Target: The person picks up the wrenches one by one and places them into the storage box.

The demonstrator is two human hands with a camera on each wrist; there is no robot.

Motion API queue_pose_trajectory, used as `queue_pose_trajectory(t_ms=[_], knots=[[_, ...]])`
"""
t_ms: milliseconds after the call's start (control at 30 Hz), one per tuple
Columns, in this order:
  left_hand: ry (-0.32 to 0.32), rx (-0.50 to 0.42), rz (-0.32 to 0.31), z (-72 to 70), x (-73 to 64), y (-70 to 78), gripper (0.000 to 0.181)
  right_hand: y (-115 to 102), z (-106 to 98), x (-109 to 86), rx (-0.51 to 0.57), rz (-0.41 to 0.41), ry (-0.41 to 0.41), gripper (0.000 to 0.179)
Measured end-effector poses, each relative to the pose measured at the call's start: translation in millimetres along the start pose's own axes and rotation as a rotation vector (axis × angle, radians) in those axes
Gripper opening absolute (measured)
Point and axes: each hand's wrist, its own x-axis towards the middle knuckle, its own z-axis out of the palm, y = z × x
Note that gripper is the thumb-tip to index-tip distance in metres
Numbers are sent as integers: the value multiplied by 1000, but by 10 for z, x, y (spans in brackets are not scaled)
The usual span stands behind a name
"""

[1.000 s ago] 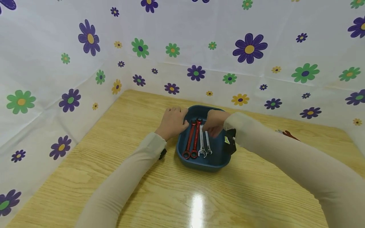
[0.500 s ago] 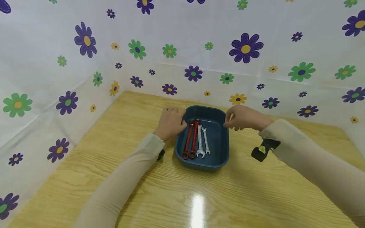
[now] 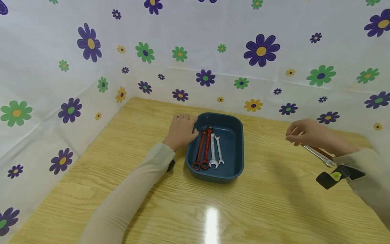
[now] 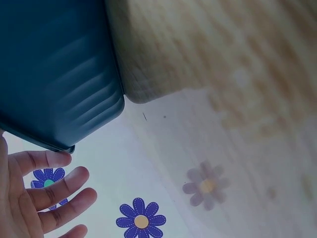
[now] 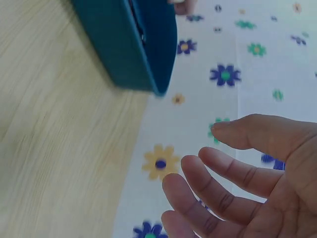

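Observation:
A dark blue plastic bin [image 3: 236,174] stands mid-table. In it, two red wrenches [image 3: 207,146] and two silver wrenches [image 3: 212,150] lie side by side, their lengths pointing away from me. My left hand [image 3: 180,132] holds the bin's far left rim, thumb over the edge; in the left wrist view the index fingertip [image 4: 62,158] touches the rim while the other fingers spread free. Off to the right, my right hand [image 3: 312,134] hovers above the table with loosely curved fingers and nothing between them. Under it lie another silver wrench [image 3: 320,156] and a reddish tool [image 3: 325,153], partly hidden by the hand.
The wood-grain table [image 3: 152,206] carries the bin and the loose tools. A white flower-printed sheet [image 3: 231,64] rises along its back and left sides. Each wrist wears a small black camera, the right one [image 3: 327,179] in plain sight.
My right hand has lifted out of the bin and swung right, over the loose tools. The silver wrench it covered now shows fully in the bin. The left hand stays on the rim.

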Motion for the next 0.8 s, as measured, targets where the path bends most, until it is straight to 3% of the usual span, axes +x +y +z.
queue_pose_trajectory(t_ms=[200,433,600,800], knots=[[-16,-8,0,-6,-3,2,44,375,-59,-169,-16,57,39,26],[-25,-6,5,-31,-3,9,43,821,-52,-219,-64,86,65,35],[-39,-13,10,-40,-3,19,44,1102,29,-177,-141,64,134,32],[-42,-10,5,-46,-11,19,44,1408,152,-46,-147,-7,195,25]])
